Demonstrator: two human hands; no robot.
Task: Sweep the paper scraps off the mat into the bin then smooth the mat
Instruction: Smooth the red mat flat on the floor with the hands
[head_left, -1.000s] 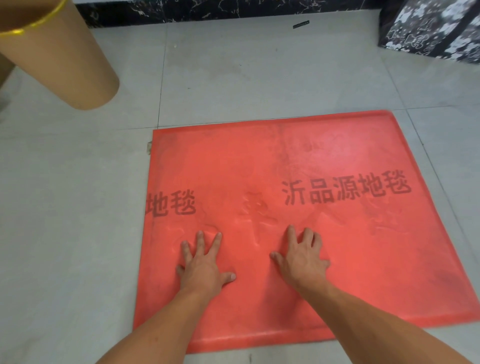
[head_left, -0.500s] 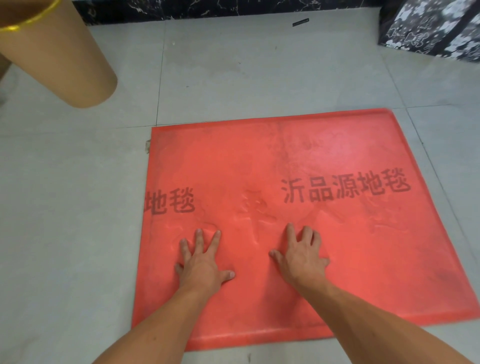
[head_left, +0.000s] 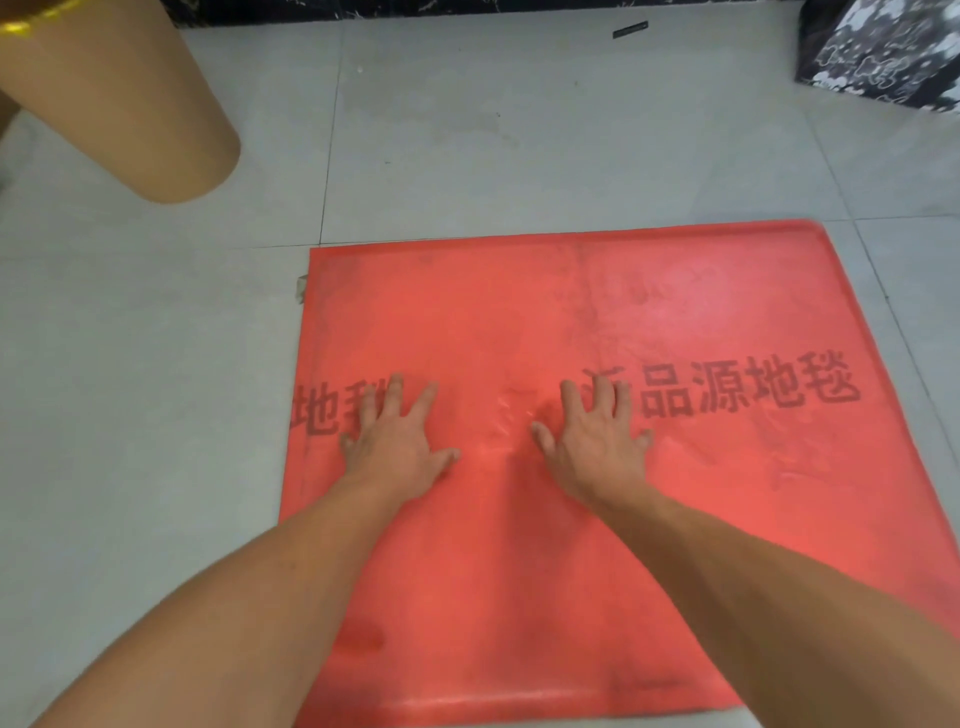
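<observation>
The red mat (head_left: 467, 312) lies flat on the grey tiled floor (head_left: 467, 130), its far edge just short of a tile joint, in the same place as one second ago. Both hands have advanced up the mat since then. They were pressed on its near half, short of the printed row, and now sit level with the dark printed characters (head_left: 748, 389). The left hand (head_left: 395, 447) lies palm down with fingers straight and spread, its fingertips covering part of the left group of characters. The right hand (head_left: 597, 441) lies the same way, fingers apart and straight, covering the first character of the right group. Neither hand grips anything; both press on the mat surface. A patch of small wrinkles (head_left: 506, 415), earlier beyond the fingertips, now sits between the two hands. The tan bin (head_left: 119, 104) stands on the floor at the upper left, well apart from the mat, position unchanged. A small pale fragment (head_left: 300, 288) lies on the floor touching the mat's left edge; its nature cannot be determined. A black-and-white patterned object (head_left: 883, 52) occupies the upper right corner.
</observation>
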